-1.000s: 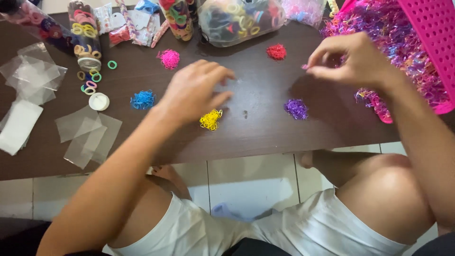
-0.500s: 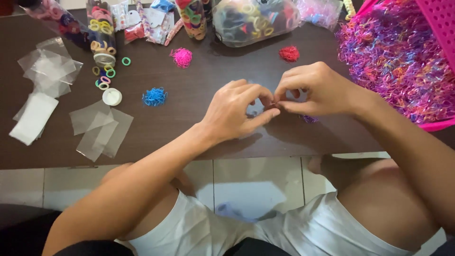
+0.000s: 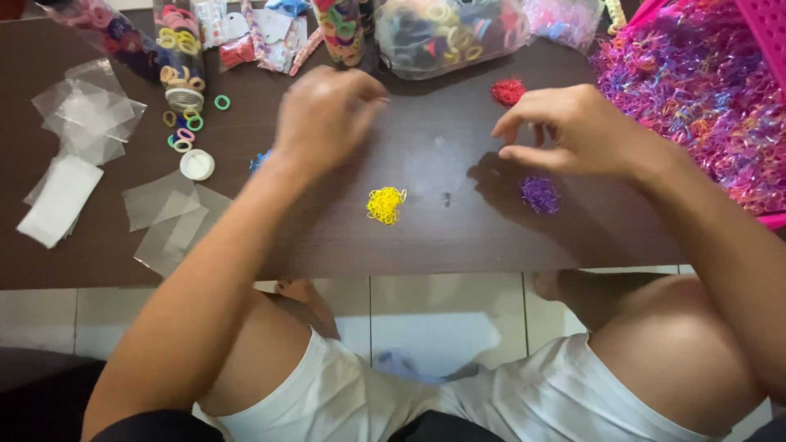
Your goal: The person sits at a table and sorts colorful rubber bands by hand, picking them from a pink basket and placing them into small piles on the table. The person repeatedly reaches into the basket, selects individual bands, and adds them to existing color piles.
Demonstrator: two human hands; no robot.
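**Small Elastic Bands Sorted by Colour at a Dark Table**

A seated person in white shorts leans over a dark brown table [image 3: 458, 237], both bare hands above the wood. Nearest the table's front edge lies one yellow pile of bands [image 3: 386, 204], untouched, and one purple pile [image 3: 539, 195] just below the right hand [image 3: 573, 131]. That hand hovers with thumb and forefinger drawn close as if pinching; whether a band sits between them cannot be told. The left hand [image 3: 323, 119] is blurred, fingers curled loosely downward near the far side of the table, and what it holds, if anything, cannot be made out. A blue pile [image 3: 260, 160] peeks from beside its wrist, and one red pile [image 3: 508, 91] lies just beyond the right hand's fingers.

To the left lie several clear plastic sleeves [image 3: 168, 214], a white cap [image 3: 196, 164] and a handful of loose hair rings [image 3: 184, 135]. At the back stand a tipped clear jar of hair rings [image 3: 182, 57] and a bulging clear bag [image 3: 446, 37] of mixed ones. A pink basket [image 3: 765, 45] at the far right brims with multicoloured bands.

The risk looks plain: a sweeping forearm could scatter the yellow pile off the near edge, or smear purple into red, undoing the sorting.
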